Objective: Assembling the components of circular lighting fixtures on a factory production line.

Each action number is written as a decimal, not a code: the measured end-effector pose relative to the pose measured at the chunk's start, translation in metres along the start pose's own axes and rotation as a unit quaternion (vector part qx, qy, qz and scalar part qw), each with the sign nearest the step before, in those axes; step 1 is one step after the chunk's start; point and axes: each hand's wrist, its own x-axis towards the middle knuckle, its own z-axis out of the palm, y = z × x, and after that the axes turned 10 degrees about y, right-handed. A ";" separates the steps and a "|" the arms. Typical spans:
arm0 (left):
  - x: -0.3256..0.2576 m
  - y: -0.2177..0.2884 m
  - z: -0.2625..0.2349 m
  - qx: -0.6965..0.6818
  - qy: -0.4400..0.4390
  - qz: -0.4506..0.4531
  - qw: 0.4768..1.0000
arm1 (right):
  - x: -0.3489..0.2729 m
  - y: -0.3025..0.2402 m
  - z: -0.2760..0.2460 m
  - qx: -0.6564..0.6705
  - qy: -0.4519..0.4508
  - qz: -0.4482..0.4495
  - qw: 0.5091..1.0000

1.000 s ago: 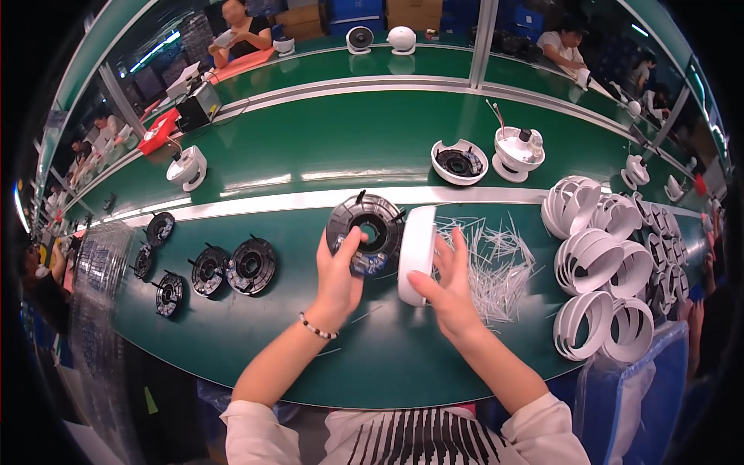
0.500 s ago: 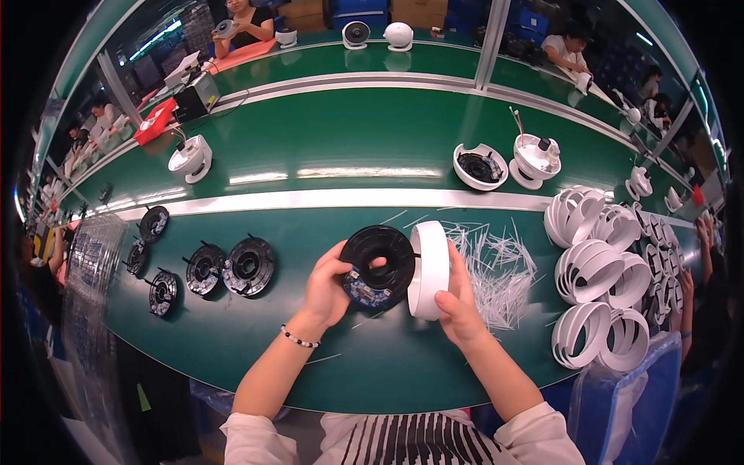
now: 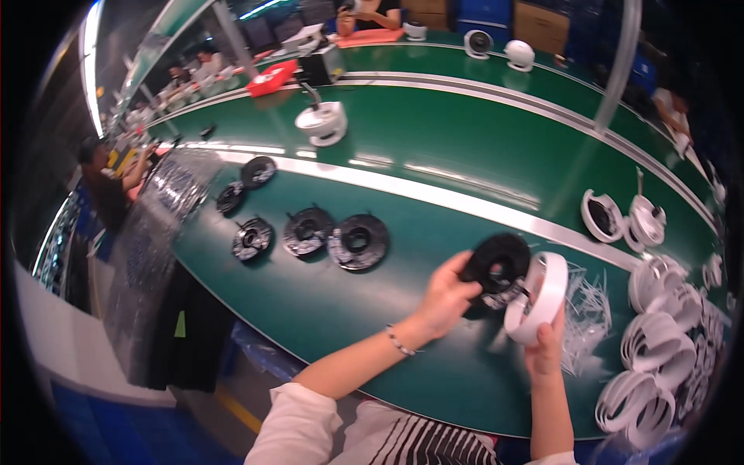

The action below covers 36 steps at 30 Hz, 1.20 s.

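My left hand (image 3: 448, 298) grips the edge of a black round disc (image 3: 484, 258) that has a hole in its middle and circuit parts along its lower side. Fingers of my right hand (image 3: 545, 353) are wrapped round a white plastic ring (image 3: 551, 291), held upright just to the right of the disc. The two parts are very close at their facing edges; whether they touch I cannot tell. Both are held above the green table (image 3: 403, 310). Part of my right hand is hidden behind the ring.
Several black discs with circuit boards (image 3: 358, 242) lie to the left. Thin white strips (image 3: 585, 310) are heaped right of my hands, beside stacked white rings (image 3: 655, 345). White round housings (image 3: 322, 122) stand on the green conveyor (image 3: 434, 139). Other people sit along the line.
The whole view has turned to the left, so the table and my hands appear farther right and tilted. Both hands keep hold of the same disc and ring.
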 end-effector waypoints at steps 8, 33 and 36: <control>-0.016 -0.014 -0.013 -0.159 -0.103 -0.267 0.945 | -0.006 0.003 0.002 -0.098 -0.051 -0.132 0.985; -0.012 -0.015 0.000 0.018 -0.016 -0.046 0.999 | -0.008 0.014 0.012 -0.110 -0.036 -0.112 0.987; -0.019 -0.010 0.001 0.097 -0.070 -0.124 0.985 | -0.007 0.007 0.010 -0.264 -0.060 -0.212 0.939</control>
